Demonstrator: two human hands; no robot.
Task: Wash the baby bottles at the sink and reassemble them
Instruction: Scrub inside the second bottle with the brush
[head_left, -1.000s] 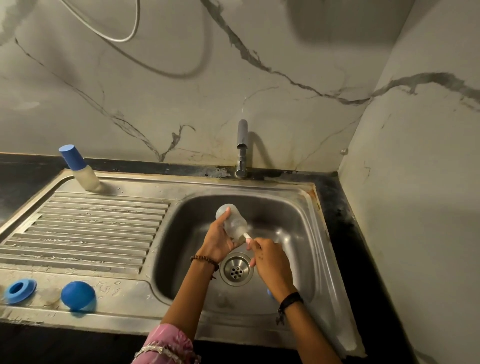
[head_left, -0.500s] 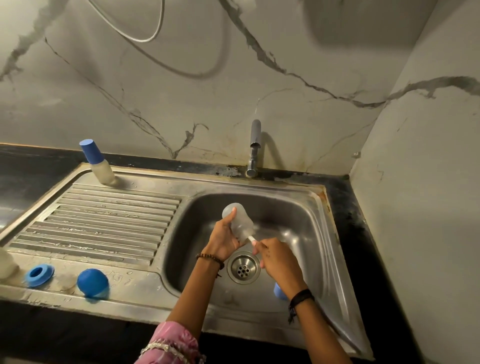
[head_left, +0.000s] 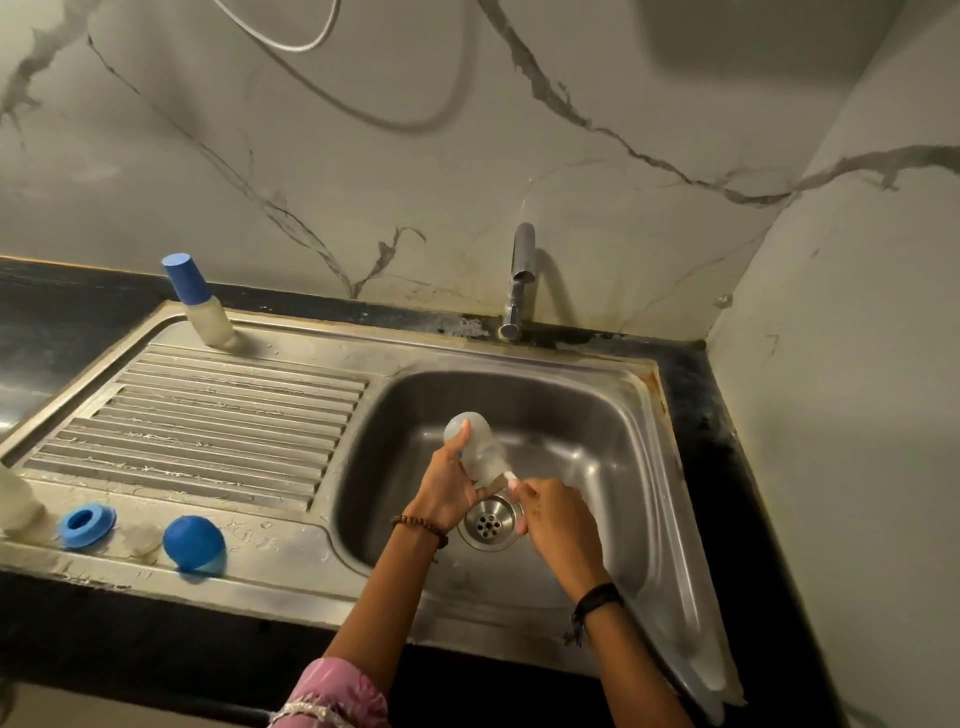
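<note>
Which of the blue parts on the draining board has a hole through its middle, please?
The blue ring, nearest the left edge. The blue dome cap beside it is closed, and the tall blue cap sits on a bottle.

Bottle (head_left: 475, 447) base slightly higher, more upright.

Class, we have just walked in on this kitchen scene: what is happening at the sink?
A person holds a clear baby bottle over the sink basin in the left hand, while the right hand works a thin white handle, probably a brush, in its mouth. The tap shows no running water. On the drainboard lie a blue ring and a blue cap; a capped bottle stands at the back.
</note>
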